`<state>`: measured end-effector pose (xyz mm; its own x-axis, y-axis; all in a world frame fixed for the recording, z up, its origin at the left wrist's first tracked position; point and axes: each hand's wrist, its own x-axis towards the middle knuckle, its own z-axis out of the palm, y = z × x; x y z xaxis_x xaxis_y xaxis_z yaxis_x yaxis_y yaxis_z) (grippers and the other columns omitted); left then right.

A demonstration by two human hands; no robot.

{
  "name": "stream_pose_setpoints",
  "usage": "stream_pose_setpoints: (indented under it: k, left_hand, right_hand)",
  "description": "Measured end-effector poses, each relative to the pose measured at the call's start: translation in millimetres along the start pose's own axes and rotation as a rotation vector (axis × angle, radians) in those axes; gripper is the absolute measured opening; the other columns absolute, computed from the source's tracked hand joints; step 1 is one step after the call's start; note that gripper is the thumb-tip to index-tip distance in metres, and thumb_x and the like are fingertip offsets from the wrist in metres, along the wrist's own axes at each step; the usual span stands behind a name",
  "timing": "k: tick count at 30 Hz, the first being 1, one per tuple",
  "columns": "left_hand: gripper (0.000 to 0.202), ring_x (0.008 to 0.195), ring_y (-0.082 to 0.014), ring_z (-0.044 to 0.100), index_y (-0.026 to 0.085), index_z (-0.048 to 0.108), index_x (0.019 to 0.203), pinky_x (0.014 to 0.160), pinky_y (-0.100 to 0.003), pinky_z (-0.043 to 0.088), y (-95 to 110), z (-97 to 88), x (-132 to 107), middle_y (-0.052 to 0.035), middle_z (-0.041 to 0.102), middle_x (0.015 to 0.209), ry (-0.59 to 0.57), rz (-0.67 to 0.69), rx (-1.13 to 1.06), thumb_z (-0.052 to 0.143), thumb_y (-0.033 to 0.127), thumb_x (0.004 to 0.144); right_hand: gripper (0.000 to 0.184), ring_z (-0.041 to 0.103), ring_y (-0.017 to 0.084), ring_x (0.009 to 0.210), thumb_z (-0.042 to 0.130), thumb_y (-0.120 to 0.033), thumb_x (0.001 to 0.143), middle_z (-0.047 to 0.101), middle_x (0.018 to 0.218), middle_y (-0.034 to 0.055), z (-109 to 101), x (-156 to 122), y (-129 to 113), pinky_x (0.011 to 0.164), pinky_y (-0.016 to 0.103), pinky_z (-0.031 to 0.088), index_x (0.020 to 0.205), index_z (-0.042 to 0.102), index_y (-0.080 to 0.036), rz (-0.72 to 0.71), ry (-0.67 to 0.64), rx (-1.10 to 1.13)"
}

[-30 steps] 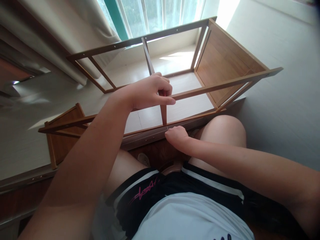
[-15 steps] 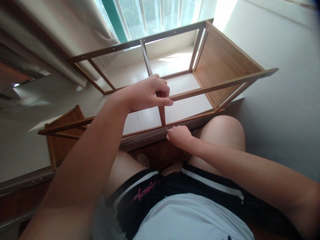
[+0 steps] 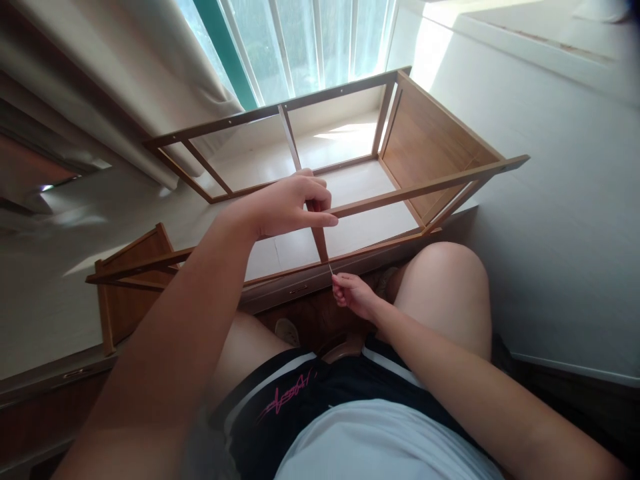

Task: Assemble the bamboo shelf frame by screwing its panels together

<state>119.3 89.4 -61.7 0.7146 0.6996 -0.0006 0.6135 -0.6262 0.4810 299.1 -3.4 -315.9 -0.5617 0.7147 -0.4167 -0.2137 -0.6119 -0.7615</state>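
Left hand (image 3: 293, 207) is closed around the middle slat (image 3: 290, 137) of the wooden shelf frame (image 3: 430, 143). Right hand (image 3: 353, 293) pinches a thin metal pin (image 3: 330, 269) at the slat's near end. The frame lies sideways on the floor (image 3: 350, 230). It is probably light and stiff; grip the rails, not the joints.
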Motion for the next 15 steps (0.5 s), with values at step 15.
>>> stream_pose_setpoints:
  k: [15]
  left_hand:
    - [0.038, 0.083, -0.0171, 0.048, 0.019, 0.059, 0.07, 0.075, -0.028, 0.038, 0.3, -8.6, -0.5, -0.0016, 0.056, 0.077, -0.03, -0.009, 0.037, 0.056, 0.053, 0.087]
  right_hand:
    - [0.033, 0.057, 0.024, 0.114, 0.057, -0.01, 0.065, 0.07, 0.11, 0.0053, 11.4, -80.6, -35.3, 0.096, 0.034, 0.042, 0.045, 0.032, -0.02, -0.494, 0.088, -0.738]
